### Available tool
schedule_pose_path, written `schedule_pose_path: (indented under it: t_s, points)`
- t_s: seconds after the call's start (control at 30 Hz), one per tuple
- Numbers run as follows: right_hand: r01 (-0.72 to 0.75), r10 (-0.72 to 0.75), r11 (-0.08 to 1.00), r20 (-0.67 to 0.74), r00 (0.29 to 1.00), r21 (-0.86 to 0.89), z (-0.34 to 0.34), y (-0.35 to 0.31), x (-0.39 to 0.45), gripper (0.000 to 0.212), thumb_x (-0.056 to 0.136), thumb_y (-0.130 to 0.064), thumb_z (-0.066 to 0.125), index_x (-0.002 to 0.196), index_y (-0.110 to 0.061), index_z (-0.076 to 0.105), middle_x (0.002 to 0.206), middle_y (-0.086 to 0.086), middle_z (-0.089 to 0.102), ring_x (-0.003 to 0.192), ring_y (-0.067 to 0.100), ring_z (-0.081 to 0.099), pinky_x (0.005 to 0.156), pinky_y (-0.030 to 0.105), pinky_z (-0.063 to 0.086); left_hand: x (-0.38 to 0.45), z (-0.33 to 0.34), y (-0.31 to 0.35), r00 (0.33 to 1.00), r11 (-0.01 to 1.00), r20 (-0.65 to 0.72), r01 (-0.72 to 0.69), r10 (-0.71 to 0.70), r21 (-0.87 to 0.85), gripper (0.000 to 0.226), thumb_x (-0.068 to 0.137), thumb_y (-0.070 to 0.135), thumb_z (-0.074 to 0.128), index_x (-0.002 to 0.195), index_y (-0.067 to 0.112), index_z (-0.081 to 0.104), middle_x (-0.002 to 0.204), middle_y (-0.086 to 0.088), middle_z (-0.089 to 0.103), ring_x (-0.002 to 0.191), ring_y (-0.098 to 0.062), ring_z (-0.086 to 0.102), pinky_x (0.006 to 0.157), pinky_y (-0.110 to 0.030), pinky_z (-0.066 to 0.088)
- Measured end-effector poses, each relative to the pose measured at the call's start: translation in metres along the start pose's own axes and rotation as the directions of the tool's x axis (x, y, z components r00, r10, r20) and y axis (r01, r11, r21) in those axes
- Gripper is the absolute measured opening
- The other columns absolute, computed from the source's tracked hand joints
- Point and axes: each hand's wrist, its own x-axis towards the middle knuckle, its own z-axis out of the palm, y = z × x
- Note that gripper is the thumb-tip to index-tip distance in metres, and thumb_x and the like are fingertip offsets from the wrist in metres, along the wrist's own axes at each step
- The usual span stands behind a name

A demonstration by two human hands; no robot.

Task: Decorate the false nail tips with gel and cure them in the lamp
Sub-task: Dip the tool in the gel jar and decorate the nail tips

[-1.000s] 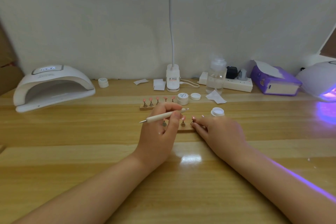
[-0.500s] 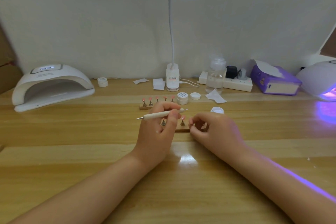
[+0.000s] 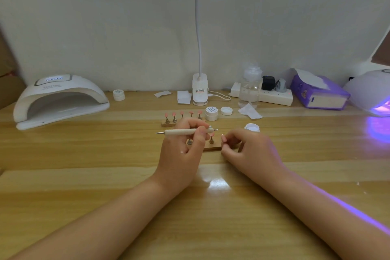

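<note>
On the worktop point(image 3: 84, 175), a white curing lamp point(image 3: 60, 99) is seen well left of the near nail-tip holder point(image 3: 212, 146). A dotting tool point(image 3: 185, 131) is pinched level in the left hand point(image 3: 182, 154), above that holder. At its right end, the right hand point(image 3: 251, 150) is curled, fingers point(image 3: 226, 143) bent; whether anything is held cannot be told.

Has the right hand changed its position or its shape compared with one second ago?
Yes. The right hand lay flat with fingers stretched toward the near wooden holder; now its fingers are curled up off the table, though it stays beside the holder's right end.
</note>
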Motion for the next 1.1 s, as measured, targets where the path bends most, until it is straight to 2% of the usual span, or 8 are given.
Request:
schedule_pose_path:
  t_s: [0.13,0.23,0.3,0.47,0.67,0.83,1.0,1.1]
  points:
    - [0.020,-0.018,0.990,-0.012,1.000,0.139,-0.0008,0.0000,0.0001,0.005,0.082,-0.024,0.065,0.080,-0.028,0.063,0.069,-0.019,0.060,0.060,-0.006,0.054,0.056,0.010,0.040,0.0001,0.0004,-0.0003,1.000,1.000,0.004,-0.008,0.008,0.024,0.009,0.087,0.031,0.050,0.083,0.033,0.057,0.078,0.019,0.066,0.073,-0.006,0.065,0.065,-0.026,0.054]
    - [0.042,-0.039,0.979,-0.017,0.999,0.199,-0.0010,-0.0007,0.0004,0.007,0.083,-0.017,0.066,0.080,-0.023,0.064,0.070,-0.016,0.061,0.056,-0.004,0.053,0.055,0.007,0.039,-0.0003,0.0002,-0.0003,1.000,0.999,-0.003,-0.009,0.009,0.032,0.013,0.088,0.025,0.050,0.082,0.034,0.057,0.077,0.016,0.066,0.072,-0.007,0.065,0.065,-0.027,0.053]
    - [0.056,-0.053,0.975,-0.018,0.998,0.216,-0.0012,-0.0006,-0.0001,0.010,0.082,-0.014,0.066,0.080,-0.023,0.065,0.071,-0.015,0.061,0.053,-0.002,0.053,0.054,0.007,0.038,-0.0003,0.0003,-0.0001,1.000,0.999,-0.001,-0.014,0.014,0.032,0.010,0.088,0.029,0.051,0.082,0.034,0.057,0.079,0.011,0.066,0.073,-0.008,0.065,0.065,-0.027,0.053]
    - [0.094,-0.097,0.963,0.000,0.995,0.252,-0.0032,-0.0004,-0.0011,0.014,0.085,-0.015,0.065,0.085,-0.028,0.067,0.078,-0.014,0.064,0.054,0.013,0.057,0.055,0.020,0.047,-0.0004,0.0002,-0.0003,0.999,0.999,0.022,-0.038,0.038,0.026,0.009,0.087,0.034,0.049,0.084,0.032,0.057,0.079,0.015,0.065,0.072,-0.004,0.063,0.065,-0.018,0.050]
    - [0.113,-0.117,0.965,0.000,0.993,0.237,-0.0035,-0.0009,-0.0003,0.011,0.087,-0.014,0.064,0.089,-0.024,0.069,0.079,-0.017,0.063,0.058,0.014,0.056,0.060,0.025,0.050,-0.0006,0.0001,0.0001,0.998,0.997,0.030,-0.058,0.057,0.041,0.011,0.086,0.037,0.046,0.084,0.033,0.056,0.080,0.017,0.065,0.072,-0.004,0.063,0.063,-0.016,0.049]
    - [0.134,-0.135,0.964,-0.011,0.991,0.228,-0.0037,-0.0006,-0.0007,0.012,0.086,-0.013,0.064,0.089,-0.025,0.069,0.080,-0.017,0.063,0.058,0.012,0.057,0.060,0.021,0.049,-0.0001,0.0006,0.0003,0.999,0.996,0.028,-0.046,0.044,0.077,0.014,0.089,0.021,0.049,0.084,0.031,0.056,0.080,0.010,0.064,0.070,-0.006,0.062,0.061,-0.019,0.050]
    - [0.148,-0.146,0.959,-0.027,0.989,0.241,-0.0029,0.0005,-0.0008,0.016,0.085,-0.013,0.066,0.087,-0.029,0.068,0.077,-0.024,0.062,0.057,0.011,0.057,0.057,0.015,0.046,-0.0015,0.0000,0.0014,0.999,0.996,0.032,-0.032,0.030,0.089,0.015,0.088,0.020,0.049,0.084,0.032,0.057,0.072,0.009,0.063,0.069,-0.008,0.062,0.062,-0.031,0.051]
    - [0.167,-0.163,0.959,-0.035,0.986,0.230,-0.0025,0.0006,-0.0006,0.017,0.085,-0.014,0.066,0.087,-0.030,0.068,0.076,-0.025,0.062,0.057,0.009,0.056,0.057,0.012,0.044,-0.0014,0.0004,0.0016,0.999,0.995,0.028,-0.020,0.018,0.095,0.015,0.088,0.021,0.049,0.084,0.032,0.057,0.072,0.010,0.063,0.070,-0.008,0.062,0.064,-0.031,0.051]
